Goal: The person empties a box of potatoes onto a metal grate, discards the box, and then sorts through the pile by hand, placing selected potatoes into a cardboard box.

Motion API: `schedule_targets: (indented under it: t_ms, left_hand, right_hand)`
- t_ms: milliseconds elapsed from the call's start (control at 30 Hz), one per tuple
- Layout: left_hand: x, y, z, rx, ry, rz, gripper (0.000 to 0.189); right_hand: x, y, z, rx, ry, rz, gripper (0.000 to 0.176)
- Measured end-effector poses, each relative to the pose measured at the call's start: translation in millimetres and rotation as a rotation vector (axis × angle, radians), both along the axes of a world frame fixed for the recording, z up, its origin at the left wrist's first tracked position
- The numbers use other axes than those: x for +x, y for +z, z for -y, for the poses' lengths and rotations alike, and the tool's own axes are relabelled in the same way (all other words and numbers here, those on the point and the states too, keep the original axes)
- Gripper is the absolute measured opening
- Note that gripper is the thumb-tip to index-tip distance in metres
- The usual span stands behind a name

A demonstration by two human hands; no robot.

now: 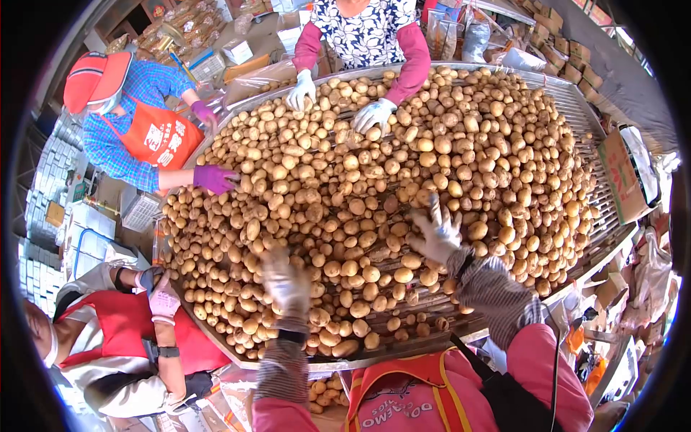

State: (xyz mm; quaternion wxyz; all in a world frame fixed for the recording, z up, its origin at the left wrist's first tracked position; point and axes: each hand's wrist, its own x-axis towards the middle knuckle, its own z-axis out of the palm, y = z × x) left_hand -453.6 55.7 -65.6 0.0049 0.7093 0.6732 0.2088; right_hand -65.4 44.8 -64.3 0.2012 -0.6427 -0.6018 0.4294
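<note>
Potatoes (350, 183) in a thick layer cover a large slatted sorting table (604, 209). My left hand (286, 282), in a pale glove, is over the potatoes at the near left; motion smears its fingers, so its grip cannot be made out. Farther right, my right hand (437, 232) wears a grey-white glove. Its fingers are spread above the potatoes, beside a stretch where brown slats show through, and nothing is seen in its grasp. Striped sleeve covers (497, 295) reach up both my forearms.
Across the table a person's white-gloved hands (374, 115) touch potatoes. Purple-gloved hands (214, 178) of another person work at the left, and a person in a red apron (119, 327) stands near left. A cardboard box (623, 176) sits at the right edge. More potatoes (327, 392) lie below.
</note>
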Motion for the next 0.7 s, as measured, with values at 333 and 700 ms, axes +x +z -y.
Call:
schedule_targets:
  t_ms: [333,700]
  left_hand:
    - [77.1,-6.1,126.4,-0.193,-0.316,-0.451,0.1]
    - [42.5,4.0,190.2,-0.196,-0.127,-0.205,0.056]
  right_hand:
    - [-164.8,44.9,138.1,-0.121,0.427,0.709,0.079]
    - [-15.2,30.2,213.1,0.028,-0.205,0.214,0.063]
